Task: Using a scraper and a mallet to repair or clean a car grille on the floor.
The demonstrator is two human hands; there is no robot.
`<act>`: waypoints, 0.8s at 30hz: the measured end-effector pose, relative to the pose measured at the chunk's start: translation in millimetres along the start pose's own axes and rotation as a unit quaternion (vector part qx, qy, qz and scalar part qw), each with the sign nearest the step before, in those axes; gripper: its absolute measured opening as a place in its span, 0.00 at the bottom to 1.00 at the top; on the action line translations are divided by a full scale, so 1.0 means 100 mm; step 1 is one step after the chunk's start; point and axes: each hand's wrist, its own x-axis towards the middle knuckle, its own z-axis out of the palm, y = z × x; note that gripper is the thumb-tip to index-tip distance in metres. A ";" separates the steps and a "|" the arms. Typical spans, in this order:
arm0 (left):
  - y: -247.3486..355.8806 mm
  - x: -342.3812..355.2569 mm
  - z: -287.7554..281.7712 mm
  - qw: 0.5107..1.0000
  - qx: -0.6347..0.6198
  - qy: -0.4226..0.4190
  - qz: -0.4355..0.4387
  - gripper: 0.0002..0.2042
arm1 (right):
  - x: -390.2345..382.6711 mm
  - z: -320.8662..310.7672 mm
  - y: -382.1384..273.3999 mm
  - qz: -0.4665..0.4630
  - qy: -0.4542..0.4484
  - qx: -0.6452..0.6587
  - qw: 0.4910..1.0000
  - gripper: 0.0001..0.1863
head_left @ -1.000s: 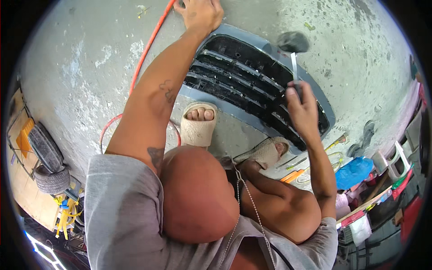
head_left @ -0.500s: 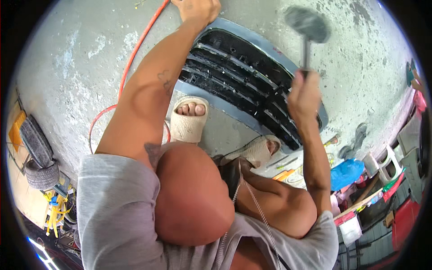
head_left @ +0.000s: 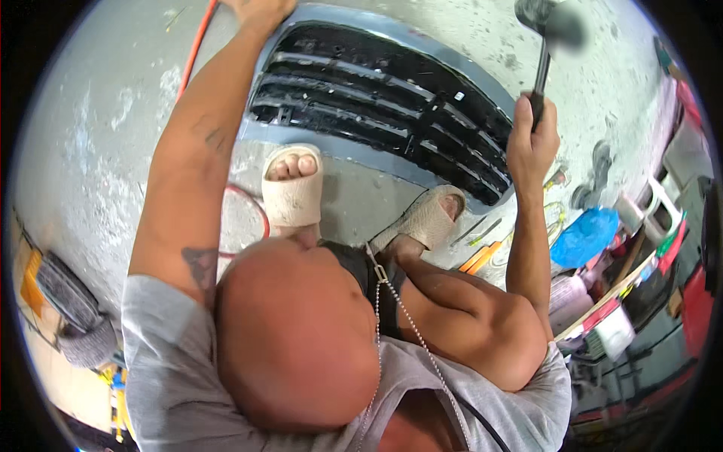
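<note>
A car grille point(head_left: 423, 105) with black slats and a grey rim lies on the concrete floor in front of my feet. At its far left corner is my left hand point(head_left: 263, 10), touching the rim; its fingers run out past the top of the picture. My right hand point(head_left: 533, 143) is closed round the black handle of a mallet point(head_left: 541, 64). The mallet is raised beyond the grille's right end, and its dark, double-faced head is partly blurred. Small white specks lie on the slats.
A red hose point(head_left: 197, 53) runs along the floor at left. My sandalled feet point(head_left: 294, 188) stand close to the grille's near edge. Tyres point(head_left: 71, 294) stand at far left. At right are an orange-handled tool point(head_left: 480, 258), a blue plastic bag point(head_left: 586, 236) and a cluttered shelf point(head_left: 595, 320).
My right hand has shifted up and slightly right with the mallet. In the picture, the grille and my left hand now sit further left and higher; my left hand stays by the same corner.
</note>
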 end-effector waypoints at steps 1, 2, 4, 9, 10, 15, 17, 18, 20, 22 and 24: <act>-0.11 0.03 0.05 1.000 0.000 0.027 0.008 0.16 | -0.07 -0.07 0.14 0.002 0.013 0.001 1.000 0.10; -0.19 0.10 0.09 0.998 0.002 0.054 0.016 0.17 | -0.22 -0.14 0.36 0.014 0.020 -0.001 1.000 0.10; -0.09 0.09 0.16 0.996 -0.024 0.067 0.061 0.16 | -0.66 -0.39 0.72 0.079 0.027 -0.018 0.996 0.11; 0.43 -0.05 -0.34 0.923 -0.237 -0.091 0.290 0.10 | -1.76 -0.68 1.30 0.241 0.032 -0.025 0.970 0.11; 0.57 -0.12 -0.42 0.888 -0.231 -0.132 0.375 0.12 | -1.98 -0.70 1.34 0.248 0.038 -0.025 0.968 0.11; 0.89 -0.48 -0.39 0.765 -0.113 -0.237 0.588 0.23 | -3.07 -0.58 1.17 0.319 0.023 -0.127 0.939 0.11; 1.07 -0.57 -0.24 0.754 -0.158 -0.166 0.616 0.16 | -3.57 -0.62 1.22 0.302 0.024 -0.164 0.939 0.12; 1.12 -0.57 -0.17 0.748 -0.195 -0.097 0.627 0.11 | -3.73 -0.59 1.16 0.287 0.031 -0.185 0.939 0.13; 1.00 -0.56 -0.09 0.745 -0.187 -0.118 0.629 0.14 | -3.84 -0.51 0.91 0.377 -0.026 -0.173 0.909 0.10; 0.78 -0.53 -0.09 0.765 -0.132 -0.116 0.620 0.15 | -4.06 -0.38 0.94 0.391 -0.037 -0.181 0.902 0.12; 0.80 -0.51 -0.16 0.760 -0.022 -0.145 0.633 0.15 | -4.04 -0.41 0.97 0.380 -0.088 -0.175 0.904 0.11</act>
